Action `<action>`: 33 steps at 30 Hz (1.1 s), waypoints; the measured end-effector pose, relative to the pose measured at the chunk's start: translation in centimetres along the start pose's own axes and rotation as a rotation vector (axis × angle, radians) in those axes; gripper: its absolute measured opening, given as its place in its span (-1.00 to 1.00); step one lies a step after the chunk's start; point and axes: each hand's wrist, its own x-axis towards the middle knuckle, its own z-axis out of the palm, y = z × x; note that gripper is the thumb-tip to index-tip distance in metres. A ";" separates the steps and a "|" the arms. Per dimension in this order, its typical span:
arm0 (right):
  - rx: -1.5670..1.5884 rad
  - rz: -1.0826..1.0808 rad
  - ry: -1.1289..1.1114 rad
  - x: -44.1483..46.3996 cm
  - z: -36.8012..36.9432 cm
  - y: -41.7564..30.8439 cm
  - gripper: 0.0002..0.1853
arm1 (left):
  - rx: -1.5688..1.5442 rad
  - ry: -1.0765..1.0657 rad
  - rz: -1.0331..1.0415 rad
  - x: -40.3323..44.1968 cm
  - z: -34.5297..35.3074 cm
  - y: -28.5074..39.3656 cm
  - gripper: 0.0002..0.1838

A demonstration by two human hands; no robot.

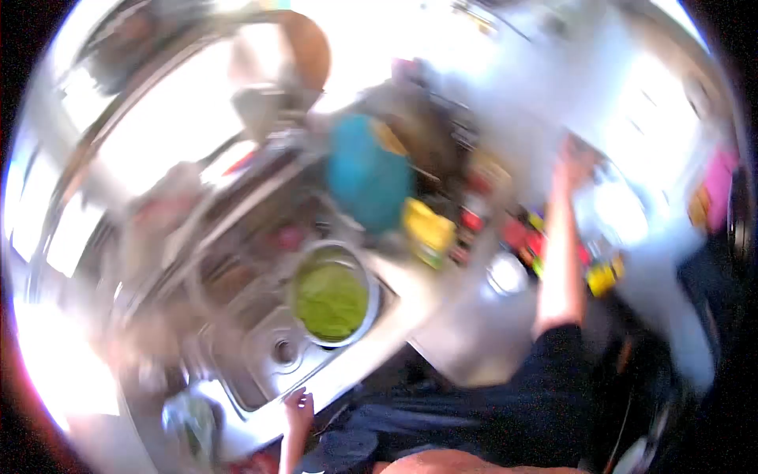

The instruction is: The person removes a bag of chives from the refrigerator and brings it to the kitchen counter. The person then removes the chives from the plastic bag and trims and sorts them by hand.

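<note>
Bowl (373, 296) of greens (332, 304) is probably rigid and heavy; grasp opposite sides. Left hand (298, 405) is nearside of bowl, right hand (576, 163) well right; blur hides finger closure.

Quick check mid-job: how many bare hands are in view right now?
2. The left hand is beside the near edge of the sink; the right hand, badly blurred, is at the end of the outstretched arm. Blur could hide others.

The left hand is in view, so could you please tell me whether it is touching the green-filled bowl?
Apart: the head view shows the left hand clear of the bowl, with part of the sink visible between them.
</note>
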 end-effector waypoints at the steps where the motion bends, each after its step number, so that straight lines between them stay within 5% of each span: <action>1: 0.058 0.010 -0.035 -1.8 0.9 -1.6 -0.16 | 0.060 0.007 0.054 0.0 -0.4 0.2 -0.65; 4: 0.041 0.068 -0.224 -8.1 3.3 -10.2 -0.19 | 0.032 0.026 0.060 -0.8 -1.6 2.2 -0.69; 7: 0.260 -0.290 -0.392 -11.6 8.0 -17.5 -0.31 | 0.060 0.069 0.064 -2.0 -3.5 5.4 -0.71; 12: 0.417 -0.714 -0.684 -20.1 13.6 -39.0 -0.48 | 0.044 0.141 0.081 -4.2 -8.7 -2.1 -0.71; 14: 0.110 -1.295 -0.384 -21.3 16.2 -46.3 -0.43 | 0.024 0.242 0.000 -5.5 -10.7 -3.9 -0.71; 16: 0.236 -1.313 -0.465 -22.3 20.4 -52.1 -0.41 | 0.013 0.287 0.004 -6.4 -11.8 -6.0 -0.72; 20: -0.150 -1.224 -0.825 -23.9 28.0 -58.8 -0.14 | -0.010 0.369 -0.050 -8.1 -12.9 -8.9 -0.74; 21: -0.386 -1.067 -1.139 -25.3 26.2 -61.6 -0.12 | -0.004 0.393 -0.056 -8.4 -12.9 -9.7 -0.74; 25: -0.539 -1.191 -1.097 -25.6 29.3 -62.7 -0.35 | -0.019 0.442 -0.137 -9.7 -13.7 -10.3 -0.73; 30: -0.462 -1.058 -1.202 -26.7 28.8 -62.6 -0.45 | 0.039 0.492 -0.128 -10.9 -13.1 -11.6 -0.74; 31: -0.388 -1.290 -1.321 -22.2 36.3 -60.3 -0.39 | 0.044 0.510 -0.128 -10.9 -12.8 -11.8 -0.76; 33: -0.220 -1.330 -1.341 -22.3 36.4 -59.9 -0.44 | 0.060 0.513 -0.125 -11.1 -12.7 -12.0 -0.76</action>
